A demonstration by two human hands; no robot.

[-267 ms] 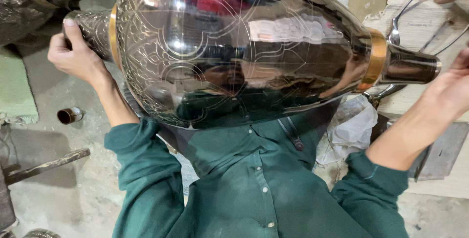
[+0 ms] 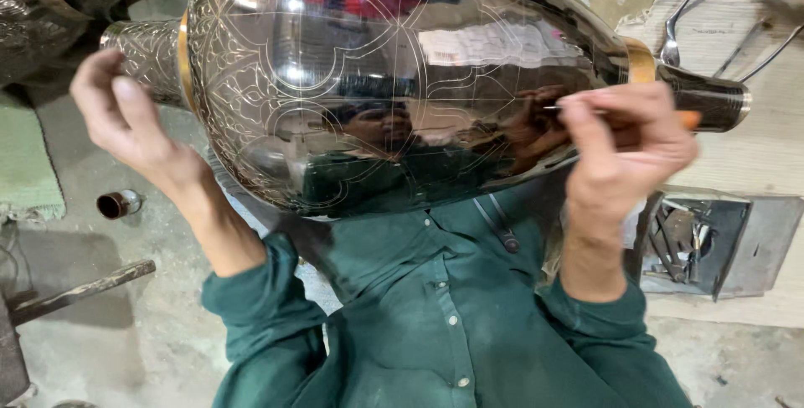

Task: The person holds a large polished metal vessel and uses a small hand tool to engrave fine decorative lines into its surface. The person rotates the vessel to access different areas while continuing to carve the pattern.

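Vase (image 2: 394, 81) lies sideways across our lap, polished engraved metal, gold bands at both ends. Right hand (image 2: 624, 144) pinches a thin engraving tool (image 2: 578, 110) against its body near the neck. Left hand (image 2: 126, 115) hangs open beside the patterned foot, gripping nothing.

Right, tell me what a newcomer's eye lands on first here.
The big polished metal vase fills the upper middle, lying on its side, engraved with fine patterns. The right hand holds a thin pointed tool against its shiny surface near the neck, while the left hand is raised beside its patterned left end.
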